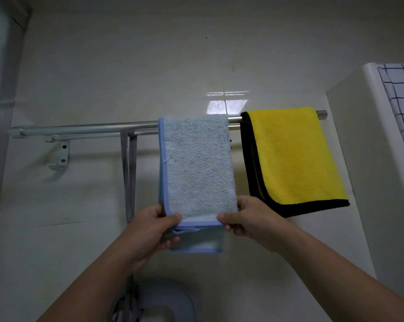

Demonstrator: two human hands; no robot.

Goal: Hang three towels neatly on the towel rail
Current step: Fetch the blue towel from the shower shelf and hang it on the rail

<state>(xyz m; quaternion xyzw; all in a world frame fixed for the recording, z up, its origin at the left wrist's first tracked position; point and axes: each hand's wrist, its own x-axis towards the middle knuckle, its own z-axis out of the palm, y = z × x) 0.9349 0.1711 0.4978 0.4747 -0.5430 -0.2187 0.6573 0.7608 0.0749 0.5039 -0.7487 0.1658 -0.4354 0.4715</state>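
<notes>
Bottom centre, closest to camera: pale blue rounded plastic object [166, 303], partly cut off by the frame edge; cannot tell what it is. Both bare forearms reach up from the lower corners.

Left hand [149, 228] pinches the lower left corner of the light blue terry towel with darker blue trim [196, 163], thumb on the front face, fingers curled behind. Right hand [245, 219] pinches the lower right corner the same way, thumb in front. The hands are apart, one at each side edge of the towel, at about the same height.

The blue towel is draped over the silver metal double-bar towel rail [80, 129], around the rail's middle, front layer hanging flat. Its back layer hangs lower and shows beneath the hands. Cannot tell which bar carries it.

Just right of it, not touching, the yellow microfibre towel with black edging [293, 154] hangs folded over the rail near the right end cap, its lower edge slanting down to the right.

Left of the blue towel, two grey fabric straps [129, 170] hang down from the rail. Further left, a metal wall bracket [60, 156] holds the rail to the glossy white tiled wall [149, 66]. Far right, white cloth with a dark grid pattern [400, 101] lies on a white ledge.
</notes>
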